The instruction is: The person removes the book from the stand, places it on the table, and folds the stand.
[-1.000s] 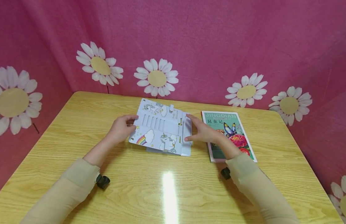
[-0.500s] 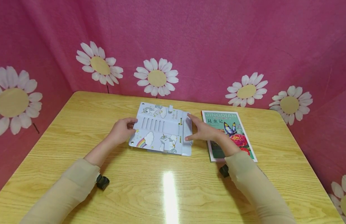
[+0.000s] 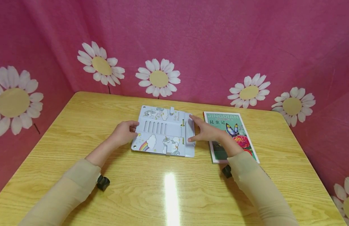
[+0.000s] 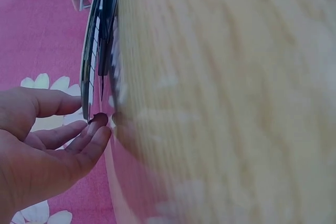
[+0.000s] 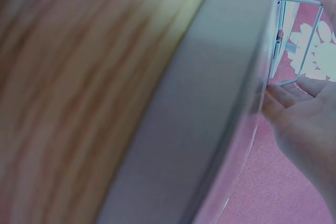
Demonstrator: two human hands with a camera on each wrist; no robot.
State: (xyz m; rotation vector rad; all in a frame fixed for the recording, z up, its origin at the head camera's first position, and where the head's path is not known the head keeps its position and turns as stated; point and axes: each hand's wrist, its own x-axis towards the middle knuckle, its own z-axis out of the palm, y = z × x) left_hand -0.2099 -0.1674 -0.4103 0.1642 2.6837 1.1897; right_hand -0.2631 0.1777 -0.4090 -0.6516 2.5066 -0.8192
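Observation:
A white book stand [image 3: 173, 130] with unicorn and rainbow prints lies low on the table, its slotted panel facing up. At its left edge my left hand [image 3: 124, 133] holds the panel. In the left wrist view the panel edge [image 4: 85, 90] sits between the left hand's thumb and its fingers, with some fingertips under it. My right hand [image 3: 206, 129] is at the other end, thumb and finger spread across the wire ledge frame [image 3: 190, 130]. The right wrist view shows this wire [image 5: 310, 40] standing up from the stand, gripped at both sides.
A green book [image 3: 233, 135] with a butterfly and red flower on its cover lies right of the stand, partly under my right forearm. The wooden table [image 3: 129, 194] ends at a pink cloth backdrop [image 3: 200, 47] with white daisies.
The stand's raised left side has come down nearly flat, and the support seen beneath its front edge is now hidden. My left hand has lowered with it; the right hand has barely moved.

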